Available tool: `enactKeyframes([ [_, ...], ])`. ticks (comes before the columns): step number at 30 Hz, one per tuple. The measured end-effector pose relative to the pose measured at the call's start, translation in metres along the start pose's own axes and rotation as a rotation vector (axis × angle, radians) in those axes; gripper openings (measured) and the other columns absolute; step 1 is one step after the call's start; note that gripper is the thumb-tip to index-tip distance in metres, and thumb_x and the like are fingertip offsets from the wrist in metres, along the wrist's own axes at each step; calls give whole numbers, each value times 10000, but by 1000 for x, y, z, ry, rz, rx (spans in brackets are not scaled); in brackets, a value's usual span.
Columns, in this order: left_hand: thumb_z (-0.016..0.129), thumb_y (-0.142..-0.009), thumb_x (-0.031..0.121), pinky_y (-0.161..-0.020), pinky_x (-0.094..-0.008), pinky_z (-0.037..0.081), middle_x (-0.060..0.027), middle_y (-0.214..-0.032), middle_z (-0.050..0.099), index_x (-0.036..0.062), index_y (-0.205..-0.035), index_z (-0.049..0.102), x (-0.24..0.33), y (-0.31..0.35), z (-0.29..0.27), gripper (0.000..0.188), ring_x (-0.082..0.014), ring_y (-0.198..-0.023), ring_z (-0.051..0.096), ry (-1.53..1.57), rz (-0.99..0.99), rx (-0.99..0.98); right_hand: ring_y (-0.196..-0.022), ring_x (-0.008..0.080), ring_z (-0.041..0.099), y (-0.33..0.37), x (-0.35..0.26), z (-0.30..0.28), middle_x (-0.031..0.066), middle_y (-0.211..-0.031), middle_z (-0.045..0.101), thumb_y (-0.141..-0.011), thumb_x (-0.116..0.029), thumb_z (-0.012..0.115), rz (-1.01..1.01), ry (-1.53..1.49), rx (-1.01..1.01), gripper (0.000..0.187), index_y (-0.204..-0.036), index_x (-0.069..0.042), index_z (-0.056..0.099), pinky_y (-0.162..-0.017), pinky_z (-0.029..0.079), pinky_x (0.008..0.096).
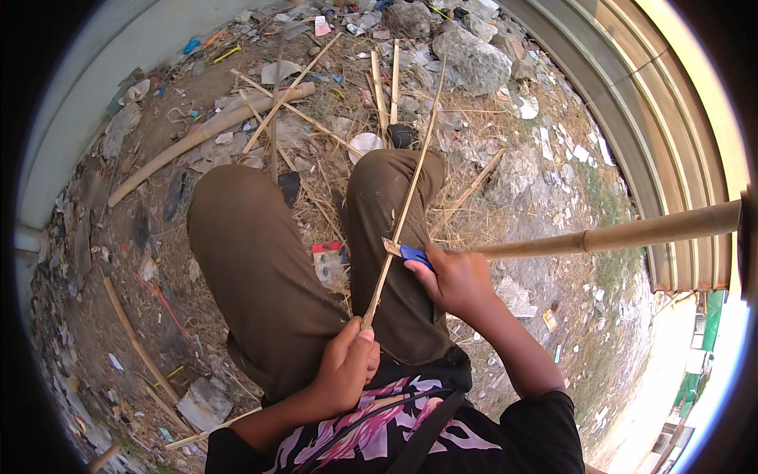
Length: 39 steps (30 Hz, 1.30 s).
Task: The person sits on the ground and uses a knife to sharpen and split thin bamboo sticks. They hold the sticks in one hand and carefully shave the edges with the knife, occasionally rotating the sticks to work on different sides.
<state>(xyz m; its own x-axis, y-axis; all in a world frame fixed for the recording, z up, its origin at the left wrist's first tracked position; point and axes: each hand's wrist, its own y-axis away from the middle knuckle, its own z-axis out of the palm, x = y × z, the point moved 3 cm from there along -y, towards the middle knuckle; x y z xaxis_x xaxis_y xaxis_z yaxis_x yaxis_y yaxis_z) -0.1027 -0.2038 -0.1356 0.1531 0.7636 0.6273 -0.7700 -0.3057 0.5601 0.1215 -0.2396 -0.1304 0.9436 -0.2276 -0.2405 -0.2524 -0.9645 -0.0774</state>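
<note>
The bamboo strip [418,171] is positioned in front of the body, above the right trouser leg [373,189]. Its near end is located at the lap, and its far end is directed forward, away from the body and slightly to the right. The long axis is thus run nearly lengthwise along the right thigh, with a lean to the right; the far tip is seen beyond the knee, against the littered ground [553,189]. Whether the strip is supported by the thigh cannot be told.

The near end is gripped by the left hand [345,365]: the strip is pinched between the thumb and the curled fingers, and its extreme end is concealed within the grip. Just forward of this grip, a frayed edge is shown on the strip.

The blue handle of the knife [412,253] is enclosed by the right hand [458,278], with the fingers wrapped closed. The blade is directed to the left and is laid across the strip, at an angle to the long axis, forward of the left hand.

To the right, a bamboo pole [600,241] is extended sideways from behind the right hand toward the edge of the view. Ahead, loose strips [309,122] are scattered at crossing angles beside a thick bamboo length [213,126]. A large rock [472,62] is situated farther forward.
</note>
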Motion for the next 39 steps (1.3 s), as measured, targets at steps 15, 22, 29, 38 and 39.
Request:
enactKeyframes([
  [15, 359, -1045, 196, -483, -233, 252, 14, -646, 338, 107, -944, 376, -3, 0, 0, 136, -55, -546, 283, -122, 82, -43, -606, 412, 651, -89, 92, 10, 201, -619, 634, -1021, -538, 442, 325, 49, 59, 583, -836, -36, 673, -553, 505, 499],
  [22, 383, -1050, 227, -512, -229, 268, 20, -684, 342, 100, -928, 379, 2, -4, 2, 175, -54, -588, 300, -114, 8, -34, -656, 416, 666, -143, 128, 22, 205, -677, 665, -1019, -570, 410, 282, 55, 38, 628, -827, -51, 708, -606, 526, 510],
  [29, 362, -1069, 248, -509, -227, 265, 22, -675, 329, 107, -921, 376, 6, -9, 5, 205, -57, -575, 281, -42, -3, -50, -754, 404, 682, -191, 163, 31, 183, -729, 687, -1017, -614, 355, 303, 91, -16, 692, -799, -58, 706, -711, 537, 518],
  [38, 356, -1078, 168, -520, -231, 288, 40, -719, 335, 80, -929, 398, -1, -14, -2, 178, -44, -616, 315, 156, -26, -111, -396, 46, 244, -161, 158, 38, -87, -514, 246, -1019, -645, 373, 709, -1755, -647, 582, -702, -158, 372, -364, 179, 247],
  [39, 366, -1076, 165, -521, -229, 292, 39, -723, 337, 83, -929, 395, -2, -12, -1, 171, -43, -619, 318, 132, -23, -124, -397, 37, 237, -147, 156, 34, -88, -515, 257, -1021, -642, 370, 675, -1758, -567, 579, -703, -158, 380, -366, 172, 233],
])
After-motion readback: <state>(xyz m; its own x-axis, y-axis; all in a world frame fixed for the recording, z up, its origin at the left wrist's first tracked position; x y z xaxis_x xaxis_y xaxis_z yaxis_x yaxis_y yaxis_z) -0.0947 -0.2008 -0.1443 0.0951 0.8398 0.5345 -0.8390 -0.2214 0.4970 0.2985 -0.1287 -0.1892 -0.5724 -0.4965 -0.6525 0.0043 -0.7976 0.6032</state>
